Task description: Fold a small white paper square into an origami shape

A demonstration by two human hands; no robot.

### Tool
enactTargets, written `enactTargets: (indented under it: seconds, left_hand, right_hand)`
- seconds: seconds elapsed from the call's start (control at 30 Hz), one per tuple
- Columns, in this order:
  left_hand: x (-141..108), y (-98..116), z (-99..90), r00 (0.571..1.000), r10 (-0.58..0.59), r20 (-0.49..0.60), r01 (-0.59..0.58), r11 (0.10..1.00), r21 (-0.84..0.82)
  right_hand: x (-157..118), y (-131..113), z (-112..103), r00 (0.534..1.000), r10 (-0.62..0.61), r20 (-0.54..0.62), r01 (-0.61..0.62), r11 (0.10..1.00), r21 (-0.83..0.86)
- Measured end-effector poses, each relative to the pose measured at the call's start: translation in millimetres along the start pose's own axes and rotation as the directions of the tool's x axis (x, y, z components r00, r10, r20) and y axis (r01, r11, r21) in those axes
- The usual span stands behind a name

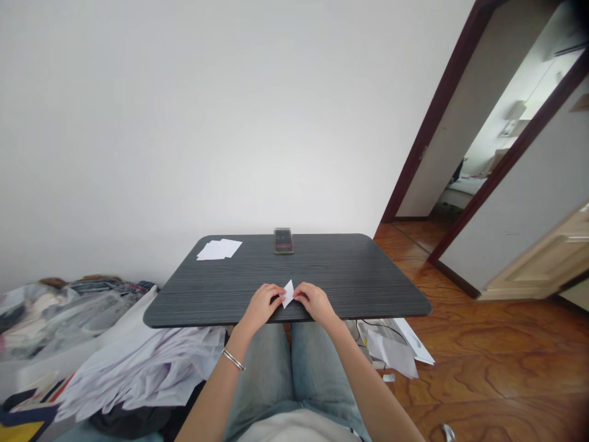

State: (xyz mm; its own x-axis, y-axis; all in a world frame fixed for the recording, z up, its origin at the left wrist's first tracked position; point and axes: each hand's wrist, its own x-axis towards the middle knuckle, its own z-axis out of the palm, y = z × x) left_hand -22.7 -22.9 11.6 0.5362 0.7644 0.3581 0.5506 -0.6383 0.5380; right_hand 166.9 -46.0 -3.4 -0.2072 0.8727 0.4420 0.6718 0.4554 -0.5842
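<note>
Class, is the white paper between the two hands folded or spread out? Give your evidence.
Probably folded: the white paper shows a small, pointed diamond shape; individual creases are too small to make out.

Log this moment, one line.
left hand: pinching white paper | right hand: pinching its opposite side | phone: on table, far side | white sheets: far left

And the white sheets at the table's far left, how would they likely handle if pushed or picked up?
The white sheets look thin, so they are probably light and may bend when lifted. They overlap with edges out of line, so a push would likely slide them apart. Lying flat on the table, they seem unlikely to tip.
</note>
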Motion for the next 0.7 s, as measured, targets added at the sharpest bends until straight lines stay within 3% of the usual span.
enactTargets:
  seconds: [0.2, 0.7]
  left_hand:
    - [0, -10, -6.5, 0.997, 0.041, 0.072, -0.035, 0.996, -0.078]
    - [1, -17, -10.4, 0.993, 0.052, 0.106, -0.034, 0.986, -0.164]
  right_hand:
    - [-3, -1, -3, 0.999, -0.027, 0.043, 0.028, 0.999, -0.020]
    - [-4, 0, -3, 0.998, -0.042, 0.042, 0.043, 0.999, -0.033]
